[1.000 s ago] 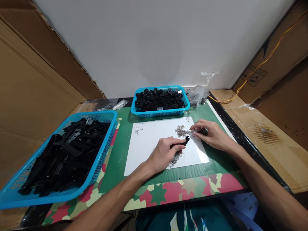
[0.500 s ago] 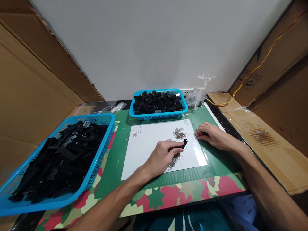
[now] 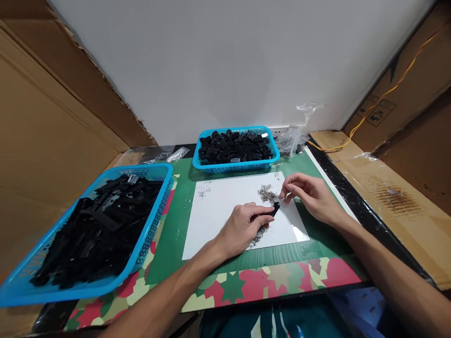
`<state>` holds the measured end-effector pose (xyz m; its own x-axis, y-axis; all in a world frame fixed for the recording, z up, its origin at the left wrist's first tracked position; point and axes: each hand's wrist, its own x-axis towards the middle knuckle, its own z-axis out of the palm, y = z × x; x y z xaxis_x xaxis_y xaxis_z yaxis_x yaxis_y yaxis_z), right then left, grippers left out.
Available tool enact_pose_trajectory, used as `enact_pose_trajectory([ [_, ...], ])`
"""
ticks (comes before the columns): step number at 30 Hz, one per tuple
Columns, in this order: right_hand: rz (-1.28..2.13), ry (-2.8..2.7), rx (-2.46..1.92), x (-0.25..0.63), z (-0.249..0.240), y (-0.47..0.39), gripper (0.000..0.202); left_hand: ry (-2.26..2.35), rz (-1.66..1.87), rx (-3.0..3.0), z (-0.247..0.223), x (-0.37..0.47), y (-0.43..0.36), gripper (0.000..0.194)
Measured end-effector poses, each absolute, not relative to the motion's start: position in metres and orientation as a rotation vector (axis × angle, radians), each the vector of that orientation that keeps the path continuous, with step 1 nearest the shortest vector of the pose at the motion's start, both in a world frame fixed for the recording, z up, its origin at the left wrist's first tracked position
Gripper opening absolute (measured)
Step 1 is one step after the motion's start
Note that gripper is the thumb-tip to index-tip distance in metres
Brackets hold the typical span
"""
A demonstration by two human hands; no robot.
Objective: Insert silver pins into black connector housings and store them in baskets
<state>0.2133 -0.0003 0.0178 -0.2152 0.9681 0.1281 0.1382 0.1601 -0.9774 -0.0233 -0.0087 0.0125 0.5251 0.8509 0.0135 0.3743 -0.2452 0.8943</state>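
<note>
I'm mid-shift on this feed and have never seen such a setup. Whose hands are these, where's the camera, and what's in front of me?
There's no machine: these are a person's bare hands, seen from a camera on their head, looking forward and down. The left hand grips a small black part. The right hand, close by, pinches a slim object, too small to identify. Beneath them, a white sheet lies on a green mat; tiny metal pieces are heaped on the sheet. The far basket and left basket, both blue, hold black parts.
</note>
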Motion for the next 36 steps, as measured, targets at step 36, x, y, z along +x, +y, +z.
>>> enact_pose_trajectory([
  [36, 0.961, -1.780, -1.284, 0.220, 0.009, -0.005, 0.024, 0.971, 0.690, 1.791, 0.008, -0.019, -0.007, 0.028],
])
